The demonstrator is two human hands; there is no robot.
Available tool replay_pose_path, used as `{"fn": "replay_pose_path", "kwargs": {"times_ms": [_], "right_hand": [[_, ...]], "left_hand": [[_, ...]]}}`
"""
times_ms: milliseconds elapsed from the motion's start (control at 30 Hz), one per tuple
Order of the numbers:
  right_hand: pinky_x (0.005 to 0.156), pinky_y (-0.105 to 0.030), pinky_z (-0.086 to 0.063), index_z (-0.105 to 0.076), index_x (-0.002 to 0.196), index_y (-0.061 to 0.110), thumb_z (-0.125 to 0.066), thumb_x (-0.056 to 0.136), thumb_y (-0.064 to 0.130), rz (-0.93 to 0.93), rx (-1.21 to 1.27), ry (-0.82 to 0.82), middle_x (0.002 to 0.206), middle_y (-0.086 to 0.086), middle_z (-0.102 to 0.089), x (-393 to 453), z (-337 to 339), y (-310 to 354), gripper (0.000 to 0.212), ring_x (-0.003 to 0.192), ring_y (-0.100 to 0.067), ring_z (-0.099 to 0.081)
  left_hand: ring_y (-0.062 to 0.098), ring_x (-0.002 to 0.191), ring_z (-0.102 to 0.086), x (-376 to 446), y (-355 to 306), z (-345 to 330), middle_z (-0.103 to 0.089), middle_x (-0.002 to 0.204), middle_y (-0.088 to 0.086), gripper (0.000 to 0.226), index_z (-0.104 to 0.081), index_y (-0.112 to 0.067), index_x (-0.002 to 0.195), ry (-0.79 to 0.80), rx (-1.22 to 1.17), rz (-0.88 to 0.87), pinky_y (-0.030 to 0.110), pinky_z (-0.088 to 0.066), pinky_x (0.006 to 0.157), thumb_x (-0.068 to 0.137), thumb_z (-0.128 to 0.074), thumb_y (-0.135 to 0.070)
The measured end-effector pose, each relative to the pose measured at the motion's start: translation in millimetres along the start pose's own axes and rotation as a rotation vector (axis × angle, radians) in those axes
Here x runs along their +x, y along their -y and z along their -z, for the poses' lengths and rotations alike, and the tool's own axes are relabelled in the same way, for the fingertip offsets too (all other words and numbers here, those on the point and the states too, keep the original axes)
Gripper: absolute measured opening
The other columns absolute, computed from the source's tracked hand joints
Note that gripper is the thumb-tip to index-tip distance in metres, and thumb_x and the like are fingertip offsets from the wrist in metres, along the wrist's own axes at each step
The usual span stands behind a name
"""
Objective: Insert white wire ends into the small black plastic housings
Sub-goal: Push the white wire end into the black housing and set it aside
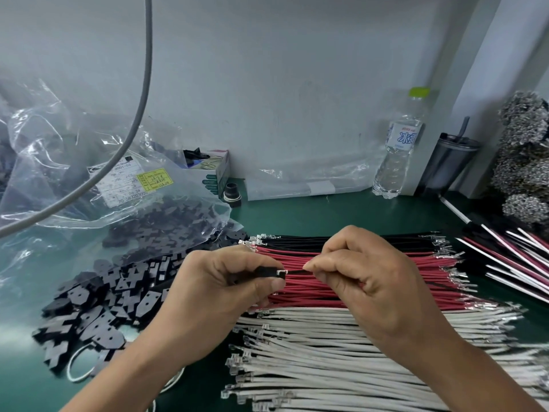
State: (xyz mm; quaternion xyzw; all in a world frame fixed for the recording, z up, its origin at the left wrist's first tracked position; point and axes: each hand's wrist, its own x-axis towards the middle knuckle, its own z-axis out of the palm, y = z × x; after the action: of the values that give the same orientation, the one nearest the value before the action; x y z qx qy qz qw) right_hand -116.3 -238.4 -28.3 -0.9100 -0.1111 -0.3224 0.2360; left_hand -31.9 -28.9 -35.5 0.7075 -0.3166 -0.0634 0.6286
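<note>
Above the red wires [341, 281], left grip [234, 281] pinches a housing [266, 272]; right grip [365, 269] pinches a dark wire [294, 272], terminal at its mouth, likely needing a straight push.

A clear water bottle [399, 144] with a green cap stands at the back of the green worktop [326, 215] against the wall. Just right of the bottle is a dark tumbler [445, 165] with a straw. Well left of it sits a small open carton [212, 171], with a black threaded cap [232, 194] beside it.
</note>
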Motion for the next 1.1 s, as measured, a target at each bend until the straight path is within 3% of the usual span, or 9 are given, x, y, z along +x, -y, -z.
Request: {"fn": "replay_pose_path", "kwargs": {"times_ms": [133,367,500,733,867,933,1000,1100], "right_hand": [[0.073,-0.017,-0.048,-0.079,0.096,0.016,-0.066,0.092,0.020,0.039,-0.043,-0.041,0.089,0.010,-0.060,-0.1,-9.5,6.7,0.014,0.083,-0.006,-0.058],[0.072,-0.014,-0.044,-0.076,0.097,0.020,-0.065,0.093,0.028,0.007,-0.003,-0.051,0.091,0.014,-0.058,1.7,-11.9,5.1,0.015,0.084,-0.004,-0.058],[0.072,-0.025,-0.049,-0.074,0.093,0.014,-0.064,0.095,0.026,0.057,-0.050,-0.085,0.090,0.008,-0.058,2.8,-17.9,7.7,0.016,0.083,-0.010,-0.058],[0.068,-0.029,-0.048,-0.072,0.095,0.014,-0.061,0.098,0.023,0.134,-0.156,-0.109,0.091,0.008,-0.056,6.8,-22.4,11.5,0.015,0.082,-0.012,-0.055],[0.065,-0.030,-0.046,-0.075,0.097,0.015,-0.070,0.094,0.020,0.122,-0.347,-0.236,0.092,0.003,-0.060,7.8,-11.8,2.8,0.008,0.082,-0.017,-0.053],[0.063,-0.029,-0.046,-0.073,0.093,0.018,-0.072,0.092,0.021,0.127,-0.347,-0.161,0.091,0.006,-0.059,2.6,-11.7,1.4,0.004,0.080,-0.015,-0.051],[0.062,-0.031,-0.049,-0.073,0.095,0.024,-0.075,0.089,0.026,0.080,-0.358,0.039,0.090,0.012,-0.057,-3.8,-20.0,3.3,0.007,0.081,-0.012,-0.051],[0.071,-0.025,-0.048,-0.073,0.109,0.033,-0.075,0.087,0.038,-0.060,-0.318,0.189,0.092,0.019,-0.055,-4.4,-32.1,1.1,0.022,0.089,-0.007,-0.050]], "left_hand": [[0.011,0.065,-0.068,-1.4,-0.2,-1.7,-0.073,0.075,-0.003,0.012,-0.084,-0.030,0.085,-0.046,0.205,-0.090,0.012,-0.050,0.058,0.075,-0.083,-0.024],[0.009,0.062,-0.068,-0.7,1.3,-0.6,-0.075,0.072,-0.001,0.011,-0.083,-0.031,0.086,-0.036,0.053,-0.045,0.020,-0.054,0.060,0.075,-0.083,-0.029],[0.014,0.063,-0.068,-1.7,2.0,-2.2,-0.075,0.075,0.001,0.010,-0.083,-0.031,0.086,-0.038,0.097,-0.069,0.020,-0.055,0.060,0.076,-0.082,-0.031],[0.012,0.059,-0.066,-2.2,2.2,-1.7,-0.075,0.072,0.001,0.011,-0.082,-0.035,0.088,-0.041,0.098,-0.059,0.021,-0.055,0.057,0.077,-0.080,-0.036],[0.013,0.052,-0.064,1.1,3.4,-2.9,-0.075,0.071,0.006,0.024,-0.082,-0.033,0.098,-0.173,-0.002,-0.003,0.018,-0.052,0.052,0.074,-0.082,-0.030],[0.016,0.053,-0.064,2.6,4.6,0.0,-0.077,0.074,0.007,0.026,-0.081,-0.027,0.101,-0.241,-0.043,0.019,0.022,-0.057,0.055,0.076,-0.080,-0.023],[0.019,0.053,-0.064,3.8,4.5,2.2,-0.077,0.075,0.008,0.022,-0.082,-0.023,0.098,-0.274,-0.078,0.034,0.027,-0.059,0.057,0.076,-0.078,-0.021],[0.017,0.051,-0.062,5.0,4.4,2.5,-0.076,0.073,0.012,0.017,-0.083,-0.019,0.090,-0.302,-0.145,0.078,0.021,-0.055,0.050,0.075,-0.078,-0.020]]}}
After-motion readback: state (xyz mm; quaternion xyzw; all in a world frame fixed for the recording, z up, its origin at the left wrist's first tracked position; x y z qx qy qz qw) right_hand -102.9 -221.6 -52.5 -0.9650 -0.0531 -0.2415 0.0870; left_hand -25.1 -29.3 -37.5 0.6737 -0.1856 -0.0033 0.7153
